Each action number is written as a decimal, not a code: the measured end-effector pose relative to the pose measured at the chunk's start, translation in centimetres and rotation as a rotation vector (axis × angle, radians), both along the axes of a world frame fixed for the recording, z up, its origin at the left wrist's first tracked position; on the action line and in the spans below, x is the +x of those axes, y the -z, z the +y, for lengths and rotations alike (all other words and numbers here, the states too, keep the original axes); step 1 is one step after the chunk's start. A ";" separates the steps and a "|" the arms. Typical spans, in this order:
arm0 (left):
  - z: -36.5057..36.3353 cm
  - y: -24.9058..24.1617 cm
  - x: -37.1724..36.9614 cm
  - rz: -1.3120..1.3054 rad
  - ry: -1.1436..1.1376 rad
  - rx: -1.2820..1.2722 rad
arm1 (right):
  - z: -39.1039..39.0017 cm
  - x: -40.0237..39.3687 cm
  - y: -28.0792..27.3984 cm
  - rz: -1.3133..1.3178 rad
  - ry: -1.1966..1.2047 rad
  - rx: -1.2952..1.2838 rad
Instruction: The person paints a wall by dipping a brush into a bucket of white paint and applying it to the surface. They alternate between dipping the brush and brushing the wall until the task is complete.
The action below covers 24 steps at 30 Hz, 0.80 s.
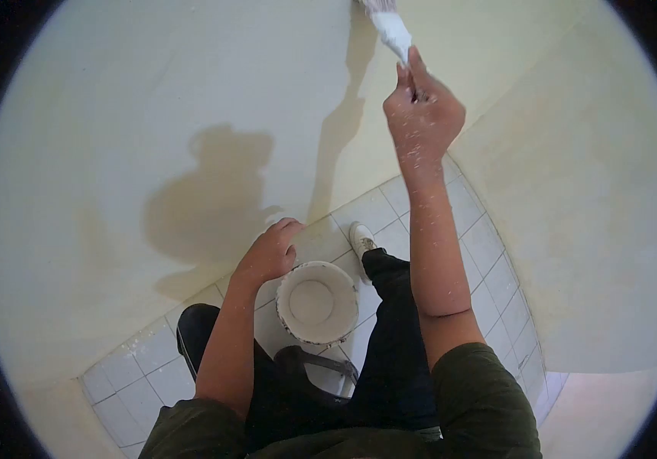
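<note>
My right hand point(424, 111), speckled with white paint, is raised at the upper right and grips a paintbrush point(391, 29) by its handle. The bristles meet the wall point(267, 69) at the top edge of the view and are partly cut off. Lower down, my left hand point(269, 251) hovers beside the rim of a white bucket point(318, 303), its fingers curved and loosely apart, with nothing seen in them. The bucket stands between my legs, its rim smeared with paint and pale material inside.
White floor tiles point(141, 356) with paint spots run along the wall's foot. A dark curved object point(294, 359), perhaps a stool, is just below the bucket. My shoe point(361, 239) is near the wall. Another wall point(573, 229) rises at the right.
</note>
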<state>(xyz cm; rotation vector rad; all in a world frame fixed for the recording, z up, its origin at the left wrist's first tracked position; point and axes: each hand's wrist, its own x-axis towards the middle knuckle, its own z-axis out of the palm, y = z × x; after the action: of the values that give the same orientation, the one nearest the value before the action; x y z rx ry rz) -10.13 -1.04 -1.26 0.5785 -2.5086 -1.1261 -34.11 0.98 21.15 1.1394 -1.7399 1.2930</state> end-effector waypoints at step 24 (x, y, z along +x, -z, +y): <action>0.4 -0.4 -0.9 -0.085 -0.008 0.042 | 0.2 -2.9 31.8 -0.398 0.194 1.075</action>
<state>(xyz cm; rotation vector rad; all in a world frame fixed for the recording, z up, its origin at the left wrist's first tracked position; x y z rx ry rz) -11.04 -0.62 -0.89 0.6608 -2.5571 -1.1771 -37.02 1.16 -10.67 1.2197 -2.9078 0.4029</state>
